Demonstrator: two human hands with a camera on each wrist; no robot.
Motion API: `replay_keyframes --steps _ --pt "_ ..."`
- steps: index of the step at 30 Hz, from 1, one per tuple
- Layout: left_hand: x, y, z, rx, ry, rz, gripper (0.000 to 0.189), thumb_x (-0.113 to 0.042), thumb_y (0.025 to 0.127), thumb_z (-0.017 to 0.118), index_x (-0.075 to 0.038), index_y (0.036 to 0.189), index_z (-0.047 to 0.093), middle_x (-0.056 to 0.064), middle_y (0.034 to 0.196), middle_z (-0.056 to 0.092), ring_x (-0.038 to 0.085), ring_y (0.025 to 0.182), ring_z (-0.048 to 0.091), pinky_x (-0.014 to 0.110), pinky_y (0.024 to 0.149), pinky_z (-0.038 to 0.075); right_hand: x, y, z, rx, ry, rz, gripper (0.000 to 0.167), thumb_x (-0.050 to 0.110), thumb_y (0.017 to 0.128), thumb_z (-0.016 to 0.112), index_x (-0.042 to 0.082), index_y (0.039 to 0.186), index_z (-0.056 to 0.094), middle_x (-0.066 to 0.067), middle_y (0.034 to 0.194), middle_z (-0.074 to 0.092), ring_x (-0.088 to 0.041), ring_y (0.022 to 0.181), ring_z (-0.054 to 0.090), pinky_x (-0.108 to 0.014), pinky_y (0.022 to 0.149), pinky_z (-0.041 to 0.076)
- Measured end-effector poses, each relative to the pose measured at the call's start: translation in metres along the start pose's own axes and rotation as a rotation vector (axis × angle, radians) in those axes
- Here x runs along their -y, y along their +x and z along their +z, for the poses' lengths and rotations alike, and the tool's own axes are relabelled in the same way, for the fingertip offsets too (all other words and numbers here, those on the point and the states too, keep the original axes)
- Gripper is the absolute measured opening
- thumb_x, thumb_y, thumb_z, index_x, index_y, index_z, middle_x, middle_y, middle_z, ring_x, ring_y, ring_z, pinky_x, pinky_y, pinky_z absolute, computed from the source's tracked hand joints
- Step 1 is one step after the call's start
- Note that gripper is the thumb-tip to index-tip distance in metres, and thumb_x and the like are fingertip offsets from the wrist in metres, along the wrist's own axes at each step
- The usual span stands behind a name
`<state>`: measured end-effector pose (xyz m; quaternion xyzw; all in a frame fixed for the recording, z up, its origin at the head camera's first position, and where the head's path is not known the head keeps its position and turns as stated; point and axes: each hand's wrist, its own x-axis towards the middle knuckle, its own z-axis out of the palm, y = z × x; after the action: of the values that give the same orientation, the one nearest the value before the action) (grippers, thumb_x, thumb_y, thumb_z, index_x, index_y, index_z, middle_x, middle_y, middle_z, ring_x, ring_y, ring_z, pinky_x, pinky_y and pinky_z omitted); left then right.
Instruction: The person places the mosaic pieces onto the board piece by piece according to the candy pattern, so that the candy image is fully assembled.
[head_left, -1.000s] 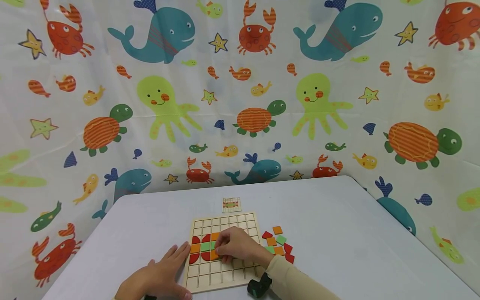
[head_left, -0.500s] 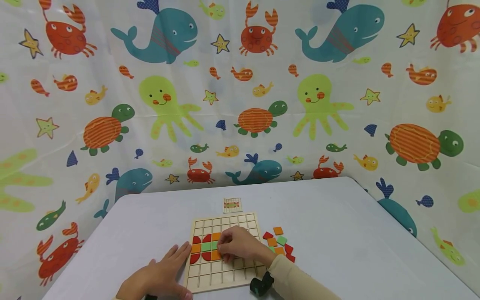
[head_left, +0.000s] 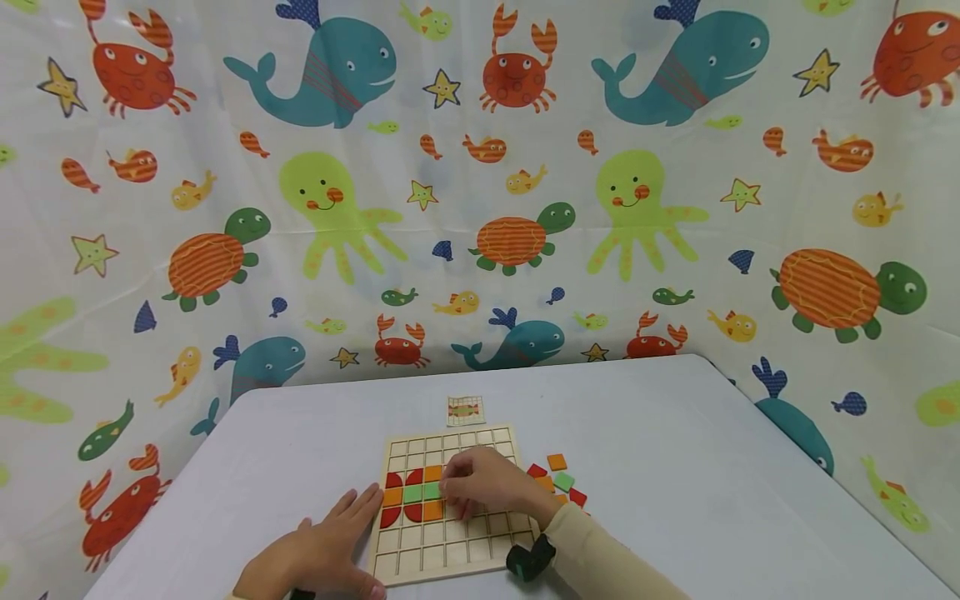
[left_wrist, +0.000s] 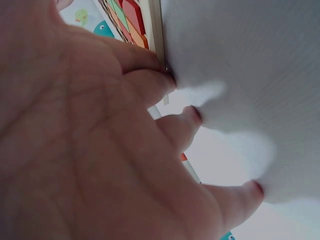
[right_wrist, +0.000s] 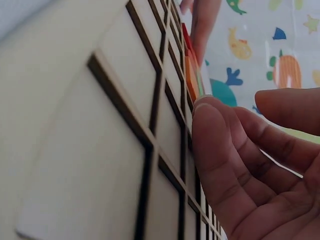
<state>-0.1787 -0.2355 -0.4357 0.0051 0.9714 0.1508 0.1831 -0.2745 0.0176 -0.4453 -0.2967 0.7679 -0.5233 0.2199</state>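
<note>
A wooden grid board [head_left: 420, 560] lies on the white table. Red rounded tiles [head_left: 390, 517], orange tiles [head_left: 432, 510] and green tiles [head_left: 414, 493] fill several of its left cells. My left hand [head_left: 322, 546] lies flat at the board's left side, fingertips against the edge; the left wrist view has its fingers [left_wrist: 185, 127] spread beside the board. My right hand [head_left: 487, 482] is over the board's middle, thumb and index tips together at the right-hand green tile. In the right wrist view the thumb [right_wrist: 212, 135] hides what is between the tips; I cannot tell whether they hold anything.
Loose orange, green and red tiles [head_left: 557, 462] lie right of the board, some hidden behind my right wrist. A small pattern card [head_left: 466, 411] sits beyond the board. A curtain [head_left: 450, 183] printed with sea animals hangs behind the table.
My right hand has shifted slightly right along the board, uncovering more of the orange and green tiles. My left hand keeps its place at the board's edge.
</note>
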Motion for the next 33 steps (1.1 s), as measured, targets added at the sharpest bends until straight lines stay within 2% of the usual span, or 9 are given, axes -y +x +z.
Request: replay_keyframes --steps 5,13,18,29,33 --pt "0.000 0.001 0.000 0.003 -0.005 -0.010 0.128 -0.055 0.059 0.098 -0.012 0.166 0.041 0.015 0.171 0.034 0.052 0.157 0.020 0.091 0.105 0.011 0.003 0.000 -0.008 -0.024 -0.020 -0.001 0.014 0.017 0.105 0.070 0.005 0.101 0.077 -0.008 0.084 0.073 -0.023 0.068 0.070 -0.033 0.066 0.063" --pt "0.001 0.000 0.001 -0.002 -0.012 0.004 0.129 -0.054 0.059 0.098 -0.011 0.166 0.040 0.015 0.172 0.033 0.051 0.157 0.018 0.092 0.105 0.010 0.007 -0.001 -0.029 -0.039 -0.004 -0.029 0.023 0.019 0.107 0.067 -0.003 0.108 0.075 -0.011 0.088 0.075 -0.021 0.071 0.072 -0.034 0.070 0.064" --pt "0.002 0.002 0.001 0.002 -0.018 -0.001 0.130 -0.055 0.058 0.098 -0.012 0.166 0.040 0.014 0.172 0.033 0.050 0.158 0.018 0.091 0.105 0.009 0.009 -0.004 -0.046 -0.051 0.015 -0.057 0.028 0.018 0.107 0.067 -0.008 0.113 0.073 -0.020 0.094 0.074 -0.023 0.073 0.073 -0.034 0.072 0.065" --pt "0.003 0.003 0.001 -0.002 -0.011 0.005 0.131 -0.057 0.057 0.098 -0.012 0.166 0.041 0.014 0.172 0.033 0.051 0.157 0.018 0.092 0.104 0.009 0.003 -0.009 -0.080 -0.108 0.005 -0.063 0.030 0.018 0.107 0.068 -0.010 0.116 0.071 -0.024 0.099 0.074 -0.027 0.080 0.074 -0.036 0.078 0.065" --pt "0.002 0.002 0.001 -0.003 -0.016 0.003 0.131 -0.057 0.057 0.098 -0.012 0.166 0.040 0.014 0.172 0.033 0.051 0.158 0.018 0.092 0.105 0.009 0.000 -0.012 -0.091 -0.127 0.003 -0.042 0.030 0.016 0.106 0.068 -0.011 0.118 0.071 -0.024 0.102 0.074 -0.026 0.082 0.075 -0.036 0.080 0.065"
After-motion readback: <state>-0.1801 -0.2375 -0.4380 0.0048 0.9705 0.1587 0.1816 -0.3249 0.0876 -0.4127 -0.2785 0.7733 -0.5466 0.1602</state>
